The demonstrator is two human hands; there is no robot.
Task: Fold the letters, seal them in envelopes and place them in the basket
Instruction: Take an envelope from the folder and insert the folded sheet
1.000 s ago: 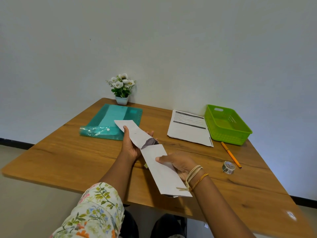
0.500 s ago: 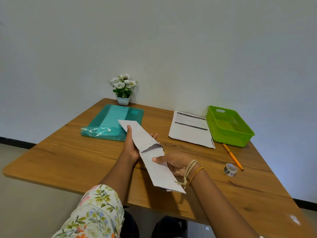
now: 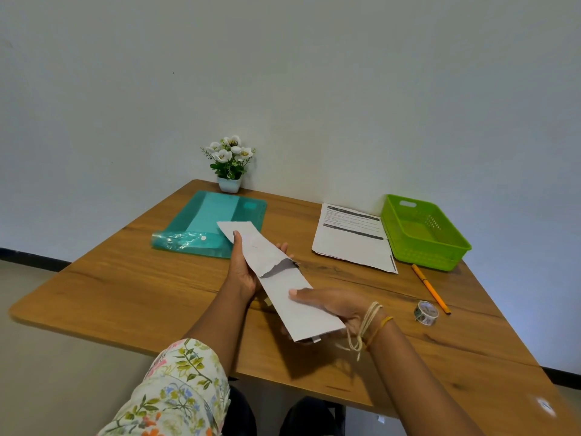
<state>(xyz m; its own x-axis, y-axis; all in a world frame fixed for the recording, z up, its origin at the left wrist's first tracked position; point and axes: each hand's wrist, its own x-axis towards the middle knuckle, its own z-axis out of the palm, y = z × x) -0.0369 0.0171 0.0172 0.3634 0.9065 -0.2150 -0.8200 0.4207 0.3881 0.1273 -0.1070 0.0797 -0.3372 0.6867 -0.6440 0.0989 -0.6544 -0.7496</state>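
Above the middle of the wooden table (image 3: pixel 125 287), both hands hold paper. My left hand (image 3: pixel 242 272) grips a folded white letter (image 3: pixel 251 243) that sticks out of the open, torn-edged mouth of a white envelope (image 3: pixel 301 306). My right hand (image 3: pixel 336 306) holds the envelope's lower part, thumb on top. More printed letters (image 3: pixel 349 237) lie flat at the back right. A green plastic basket (image 3: pixel 424 250) stands beside them on the right with nothing visible in it.
A teal plastic folder (image 3: pixel 213 221) lies at the back left, and a small pot of white flowers (image 3: pixel 231 165) stands behind it by the wall. An orange pencil (image 3: pixel 430 287) and a roll of tape (image 3: pixel 426 312) lie on the right.
The letter has slid a little further into the envelope, and the envelope has tilted flatter. Both hands keep their hold; the view has shifted slightly.
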